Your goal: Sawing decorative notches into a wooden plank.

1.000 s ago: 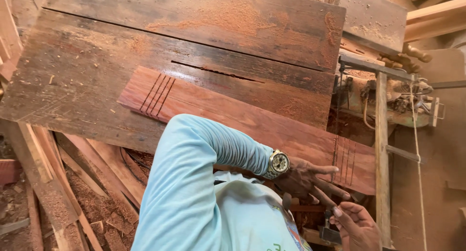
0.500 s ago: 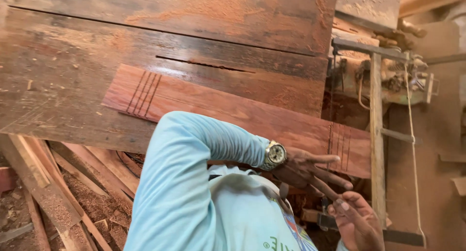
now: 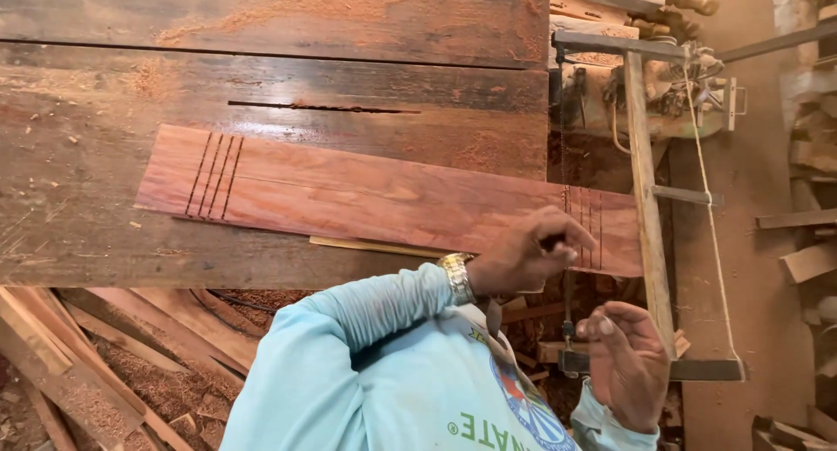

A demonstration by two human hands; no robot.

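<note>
The biggest thing under me is the dark, dusty workbench (image 3: pixel 261 76), built of wide old planks with a long thin slot cut through it above the board. Flat on it lies the reddish board (image 3: pixel 384 198), a long plank running from the left part of the bench out past its right edge. It carries a group of four dark saw cuts near its left end and another group of thin cuts near its right end.

Just past the board's right end stands the wooden frame saw (image 3: pixel 649 198), upright, its long stile rising beside the board, a cross bar at the bottom and a twisted cord (image 3: pixel 711 207) running down its far side. Its thin blade (image 3: pixel 565 268) passes vertically through the board's right end, among the cuts there.

My left arm, in a light blue sleeve (image 3: pixel 357 346), reaches up from below the board. My left hand (image 3: pixel 527 255) rests on the board's lower edge at its right end, fingers curled together and pinching at the blade. A metal wristwatch (image 3: pixel 456 278) sits on that wrist.

My right hand (image 3: pixel 629 359) is below the board, beside the saw's bottom bar, fingers bent and loosely closed near the blade's lower end; I cannot tell whether it grips anything.

Scrap wood strips (image 3: pixel 105 364) and sawdust lie below the board's left half.
</note>
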